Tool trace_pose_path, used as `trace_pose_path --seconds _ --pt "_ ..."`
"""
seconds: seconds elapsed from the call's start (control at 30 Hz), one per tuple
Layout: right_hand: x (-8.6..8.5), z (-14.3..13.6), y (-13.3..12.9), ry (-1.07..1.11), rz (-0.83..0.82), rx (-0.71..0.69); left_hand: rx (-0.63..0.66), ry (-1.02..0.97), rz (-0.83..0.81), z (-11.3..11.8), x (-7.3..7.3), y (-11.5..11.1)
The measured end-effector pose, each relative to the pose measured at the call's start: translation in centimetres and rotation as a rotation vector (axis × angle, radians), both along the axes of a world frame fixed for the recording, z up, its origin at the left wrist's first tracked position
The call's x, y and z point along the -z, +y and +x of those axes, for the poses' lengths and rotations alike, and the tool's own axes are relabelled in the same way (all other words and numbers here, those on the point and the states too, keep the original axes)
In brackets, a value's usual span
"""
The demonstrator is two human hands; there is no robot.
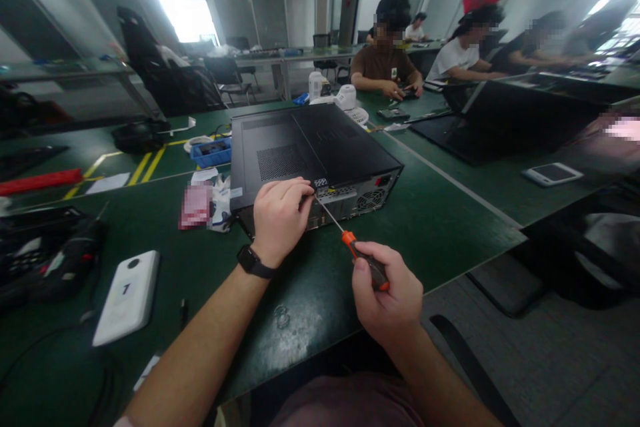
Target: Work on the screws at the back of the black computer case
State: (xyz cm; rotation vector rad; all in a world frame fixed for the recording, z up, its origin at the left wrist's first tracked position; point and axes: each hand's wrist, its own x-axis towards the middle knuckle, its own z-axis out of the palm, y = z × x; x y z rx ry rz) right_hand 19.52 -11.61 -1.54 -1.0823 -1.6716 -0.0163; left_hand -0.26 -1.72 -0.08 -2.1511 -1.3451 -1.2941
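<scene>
A black computer case (280,137) lies flat on the green table, its rear panel with ports and a fan grille facing me. My right hand (387,287) is wrapped round the orange-and-black handle of a screwdriver (349,238). The shaft points up and left, its tip at the case's rear edge. At that same spot, my left hand (283,213) rests by the edge with thumb and fingers pinched together. Whatever may be between those fingertips is too small to make out. A dark watch sits on my left wrist.
Left of the case are a blue tray (213,152) of small parts and white-blue gloves (221,203). A white case marked 1 (127,297) and a black tool bag (45,253) lie nearer. Right are a phone-like device (553,174) and a large black panel (530,113). People sit across the table.
</scene>
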Motion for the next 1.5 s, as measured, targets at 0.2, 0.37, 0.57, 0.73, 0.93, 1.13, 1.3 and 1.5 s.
trace_pose_path --seconds 0.2,0.37,0.57,0.73,0.93,1.13,1.3,1.5 --pt "-0.09 0.06 0.07 -0.002 0.004 -0.006 0.011 -0.024 0.008 0.11 -0.27 -0.13" --pt "-0.16 0.03 0.10 0.003 0.005 -0.010 0.018 -0.009 0.028 -0.08 -0.10 -0.01" --pt "-0.17 0.07 0.04 -0.002 -0.004 -0.002 0.006 -0.012 -0.009 -0.12 0.05 0.06" --pt "-0.23 0.01 0.03 -0.008 0.015 -0.017 0.017 -0.015 -0.016 -0.16 0.01 0.04" --pt "-0.20 -0.02 0.06 -0.006 0.030 -0.049 0.011 0.001 -0.004 -0.10 -0.16 0.00" --pt "0.13 0.05 0.05 0.004 0.011 -0.034 0.000 0.002 -0.007 -0.05 -0.13 -0.10" --pt "0.20 0.05 0.03 0.010 -0.001 -0.061 0.014 0.005 0.016 -0.09 -0.04 0.00" --pt "0.41 0.07 0.04 0.018 -0.003 -0.090 0.012 0.012 0.008 -0.15 -0.01 0.02"
